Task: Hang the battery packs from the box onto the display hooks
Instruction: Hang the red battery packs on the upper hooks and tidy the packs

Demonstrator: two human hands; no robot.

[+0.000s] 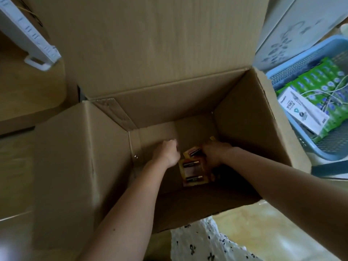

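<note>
A big open cardboard box (243, 117) fills the view, and both my arms reach down to its bottom. Orange-yellow battery packs (193, 171) with dark batteries lie in a small pile on the box floor. My right hand (213, 153) is down among them, fingers curled round the edge of a pack at the top of the pile. My left hand (166, 151) hovers just left of the pile with its fingers curled under; I see nothing in it. No display hooks are in view.
A blue plastic basket (293, 65) with green packets and a white product box (303, 108) stands right of the box. A white slotted rail (28, 32) crosses the top left above a wooden surface (28, 91). Pale floor shows below.
</note>
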